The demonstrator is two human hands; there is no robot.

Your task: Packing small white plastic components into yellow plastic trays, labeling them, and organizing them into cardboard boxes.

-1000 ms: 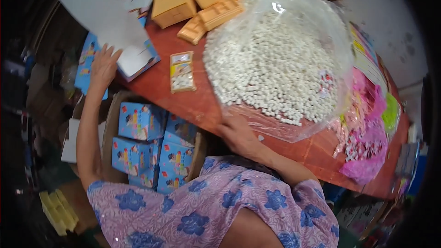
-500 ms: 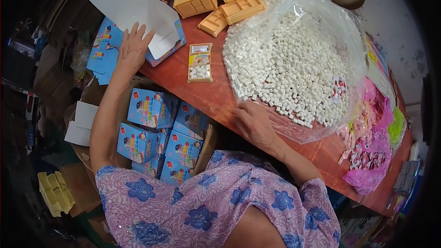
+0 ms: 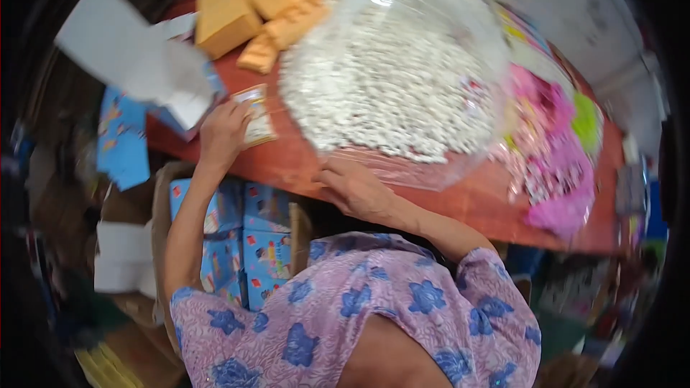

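A small yellow-framed tray (image 3: 260, 128) with white pieces in it lies on the red table. My left hand (image 3: 226, 131) is at its left side, fingers bent and the tips closed over the tray's edge, slightly smeared by motion. At the table's front edge rests my right hand (image 3: 353, 188), with loosely bent fingers beside the rim of a clear plastic bag (image 3: 431, 178); I see nothing in it. Small white blocks (image 3: 388, 93) fill that bag. Left of the tray, an opened blue box with a raised white flap (image 3: 118, 43) stands partly behind my left hand.
Orange-yellow plastic cases (image 3: 228, 18) are piled at the back left. Flat blue cartons (image 3: 123, 133) overhang the table's left end. Below, a cardboard box (image 3: 300, 233) holds several blue boxes (image 3: 266, 262). Pink bags (image 3: 564, 197) lie at the right.
My left hand has moved from the opened box's white flap rightward and down to the small tray. My right hand stays at the table edge. The whole view has shifted and turned.
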